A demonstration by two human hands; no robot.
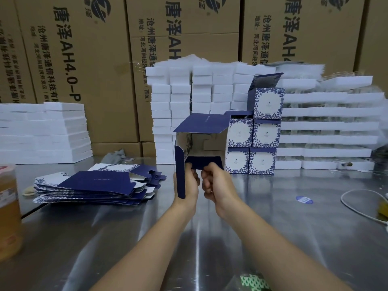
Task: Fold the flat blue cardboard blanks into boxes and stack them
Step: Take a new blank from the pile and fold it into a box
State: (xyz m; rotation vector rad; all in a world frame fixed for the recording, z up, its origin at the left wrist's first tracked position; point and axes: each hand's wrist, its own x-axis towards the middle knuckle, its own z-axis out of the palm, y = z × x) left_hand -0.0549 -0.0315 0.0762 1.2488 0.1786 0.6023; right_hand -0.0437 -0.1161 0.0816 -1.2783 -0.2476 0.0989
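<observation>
A half-formed blue box [202, 141] is held up above the metal table [262, 217], its open end facing me and its silver inside showing. Its top flap sticks out level and a side flap hangs down on the left. My left hand [189, 183] grips the box's lower left edge. My right hand [216, 183] pinches the dark blue bottom flap beside it. A pile of flat blue blanks [94, 185] lies on the table to the left. Several finished blue-and-white floral boxes [254, 135] stand stacked just behind and right of the held box.
White foam blocks are stacked at back left [44, 133], back centre [189, 95] and back right [327, 124]. Brown cartons [84, 49] form a wall behind. An amber jar [8, 208] stands at the left edge; a white cable [357, 206] and blue sticker [304, 199] lie on the right.
</observation>
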